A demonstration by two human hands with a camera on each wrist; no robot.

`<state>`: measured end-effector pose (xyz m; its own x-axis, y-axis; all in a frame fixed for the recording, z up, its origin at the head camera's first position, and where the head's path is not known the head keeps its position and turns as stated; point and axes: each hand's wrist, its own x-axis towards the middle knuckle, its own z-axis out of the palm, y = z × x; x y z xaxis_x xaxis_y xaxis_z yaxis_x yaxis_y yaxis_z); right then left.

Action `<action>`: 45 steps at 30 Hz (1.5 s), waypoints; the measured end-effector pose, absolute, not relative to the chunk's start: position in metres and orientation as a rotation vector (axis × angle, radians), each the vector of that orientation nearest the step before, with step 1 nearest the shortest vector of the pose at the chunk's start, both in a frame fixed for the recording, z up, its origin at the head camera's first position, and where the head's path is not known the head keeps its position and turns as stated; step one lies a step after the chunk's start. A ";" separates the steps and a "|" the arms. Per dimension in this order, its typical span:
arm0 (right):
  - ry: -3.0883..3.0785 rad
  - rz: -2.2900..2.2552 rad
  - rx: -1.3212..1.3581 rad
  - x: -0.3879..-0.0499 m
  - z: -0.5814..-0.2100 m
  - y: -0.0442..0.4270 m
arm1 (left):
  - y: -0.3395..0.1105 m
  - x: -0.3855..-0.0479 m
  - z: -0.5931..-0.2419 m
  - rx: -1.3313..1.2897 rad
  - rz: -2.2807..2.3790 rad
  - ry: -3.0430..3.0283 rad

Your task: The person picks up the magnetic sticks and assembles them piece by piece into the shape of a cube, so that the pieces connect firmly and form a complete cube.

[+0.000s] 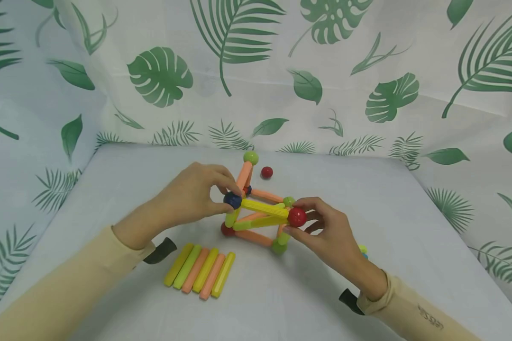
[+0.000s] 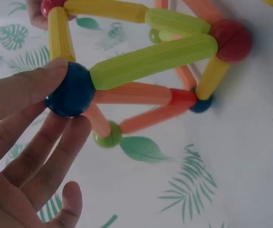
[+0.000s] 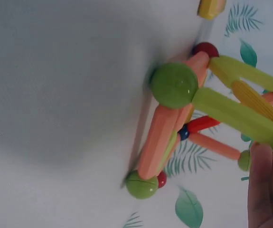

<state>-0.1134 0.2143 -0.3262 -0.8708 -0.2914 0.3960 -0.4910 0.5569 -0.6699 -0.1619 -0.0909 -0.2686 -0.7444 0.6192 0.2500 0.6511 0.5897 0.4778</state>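
Note:
My left hand pinches a dark blue ball between thumb and fingers at an upper corner of a frame of magnetic rods and balls. At the neighbouring upper corner, my right hand grips a red ball. A yellow rod spans these two balls. In the left wrist view, a lime green rod slopes from the blue ball to a lower red ball. Another lime rod rises from a green ball towards my right fingers in the right wrist view, where the held ball is mostly hidden.
Several yellow, lime and orange rods lie side by side in front of the frame. A loose red ball sits behind it. Small green and blue pieces show partly behind the right forearm. Leaf-patterned cloth surrounds the white table.

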 end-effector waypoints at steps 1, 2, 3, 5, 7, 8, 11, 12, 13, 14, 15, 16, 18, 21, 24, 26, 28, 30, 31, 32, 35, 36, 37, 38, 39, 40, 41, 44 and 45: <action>-2.554 1.232 0.689 -0.112 -0.326 0.214 | -0.092 -0.163 -0.268 -1.081 -0.859 -2.756; -2.554 1.245 0.727 -0.112 -0.326 0.215 | -0.092 -0.163 -0.268 -1.057 -0.853 -2.764; -2.545 1.265 0.766 -0.112 -0.326 0.216 | -0.092 -0.164 -0.268 -1.033 -0.847 -2.772; -2.513 1.334 0.821 -0.114 -0.327 0.220 | -0.092 -0.166 -0.268 -0.977 -0.835 -2.790; -2.506 1.382 0.803 -0.121 -0.329 0.226 | -0.092 -0.167 -0.268 -0.932 -0.825 -2.804; -2.525 1.375 0.772 -0.125 -0.330 0.230 | -0.091 -0.168 -0.267 -0.916 -0.821 -2.809; -2.719 1.256 0.625 -0.143 -0.335 0.242 | -0.091 -0.170 -0.267 -0.891 -0.813 -2.818; -2.818 1.171 0.592 -0.150 -0.338 0.246 | -0.091 -0.170 -0.267 -0.888 -0.810 -2.820; -2.916 1.063 0.584 -0.156 -0.341 0.249 | -0.090 -0.171 -0.267 -0.886 -0.809 -2.821; -3.006 0.953 0.591 -0.161 -0.344 0.252 | -0.090 -0.171 -0.267 -0.885 -0.808 -2.824; -3.082 0.861 0.611 -0.165 -0.348 0.254 | -0.090 -0.171 -0.267 -0.885 -0.808 -2.827; -3.136 0.778 0.644 -0.168 -0.351 0.256 | -0.090 -0.171 -0.266 -0.888 -0.807 -2.827; -3.186 0.652 0.696 -0.171 -0.356 0.257 | -0.089 -0.172 -0.266 -0.892 -0.812 -2.827; -3.165 0.514 0.723 -0.169 -0.359 0.256 | -0.089 -0.173 -0.264 -0.887 -0.823 -2.827; -3.109 0.397 0.706 -0.160 -0.357 0.253 | -0.090 -0.176 -0.263 -0.875 -0.855 -2.825; -3.074 0.334 0.710 -0.154 -0.355 0.250 | -0.090 -0.179 -0.264 -0.873 -0.880 -2.816; -3.044 0.281 0.728 -0.147 -0.354 0.248 | -0.090 -0.183 -0.265 -0.875 -0.913 -2.801; -3.012 0.234 0.761 -0.139 -0.353 0.245 | -0.090 -0.188 -0.268 -0.881 -0.957 -2.777; -2.995 0.217 0.775 -0.135 -0.353 0.243 | -0.089 -0.191 -0.269 -0.881 -0.978 -2.763; -2.980 0.202 0.793 -0.132 -0.353 0.241 | -0.089 -0.194 -0.270 -0.874 -0.991 -2.756; -2.919 0.160 0.851 -0.122 -0.353 0.232 | -0.087 -0.203 -0.274 -0.828 -1.020 -2.746; -2.901 0.151 0.868 -0.119 -0.353 0.228 | -0.087 -0.205 -0.275 -0.804 -1.016 -2.748; -2.883 0.141 0.882 -0.116 -0.353 0.225 | -0.086 -0.207 -0.276 -0.779 -1.014 -2.749; -2.867 0.136 0.897 -0.114 -0.352 0.222 | -0.086 -0.209 -0.277 -0.754 -1.011 -2.751; -2.855 0.130 0.905 -0.113 -0.353 0.219 | -0.086 -0.209 -0.278 -0.737 -1.009 -2.748; -2.848 0.123 0.912 -0.111 -0.353 0.217 | -0.086 -0.210 -0.278 -0.726 -1.006 -2.741; -2.845 0.116 0.915 -0.110 -0.352 0.215 | -0.087 -0.209 -0.279 -0.725 -1.003 -2.729; -2.854 0.091 0.902 -0.110 -0.352 0.212 | -0.088 -0.202 -0.278 -0.782 -0.982 -2.674; -2.862 0.083 0.894 -0.110 -0.351 0.212 | -0.088 -0.198 -0.277 -0.818 -0.977 -2.656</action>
